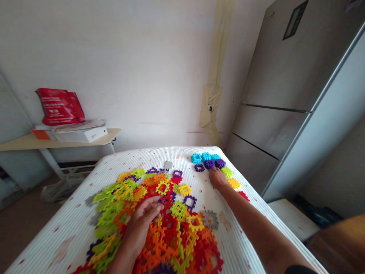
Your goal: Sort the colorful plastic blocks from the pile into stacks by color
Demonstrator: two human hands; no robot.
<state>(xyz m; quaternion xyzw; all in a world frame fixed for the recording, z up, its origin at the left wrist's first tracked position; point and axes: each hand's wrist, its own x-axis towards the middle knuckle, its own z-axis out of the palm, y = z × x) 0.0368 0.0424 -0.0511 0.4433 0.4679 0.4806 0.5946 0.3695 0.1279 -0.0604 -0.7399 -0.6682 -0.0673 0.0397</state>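
My left hand (142,220) is over the heap of plastic interlocking pieces (159,243), with thumb and fingers pinched at a purple interlocking piece (173,196) among red ones. At the table's far right my right hand (217,178) reaches to a stack of purple interlocking pieces (209,164), its fingers closed on the near side and partly hidden. Beside that stack stand another purple stack (220,163) and a single purple square frame (199,168). Blue stacks (196,158) sit just behind.
Green (227,172), yellow (234,183) and red pieces (244,196) line the table's right edge. A grey piece (210,219) lies right of the heap. The table (65,224) has a striped white cover. A fridge (270,95) stands to the right, a side desk (17,142) to the left.
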